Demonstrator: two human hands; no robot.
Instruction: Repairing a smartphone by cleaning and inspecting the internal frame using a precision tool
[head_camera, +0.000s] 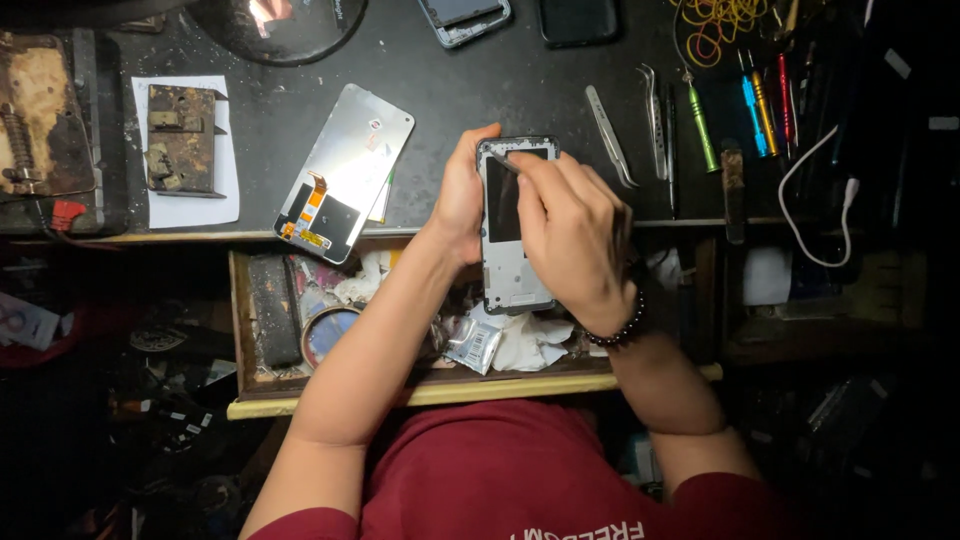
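Left hand (462, 195) grips the phone frame (508, 230); right hand (572, 235) pinches a thin tool at its top, prying; steady pressure seems needed.

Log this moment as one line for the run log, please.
left hand: holds phone frame | right hand: fingertips at frame top, tool unclear | detached screen on bench | drawer open

dark workbench (480, 80) with display panel (345, 170), tweezers (610, 135), screwdrivers (760, 100)

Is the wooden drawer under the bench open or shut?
Open: the drawer is pulled out under the hands, its clutter showing.
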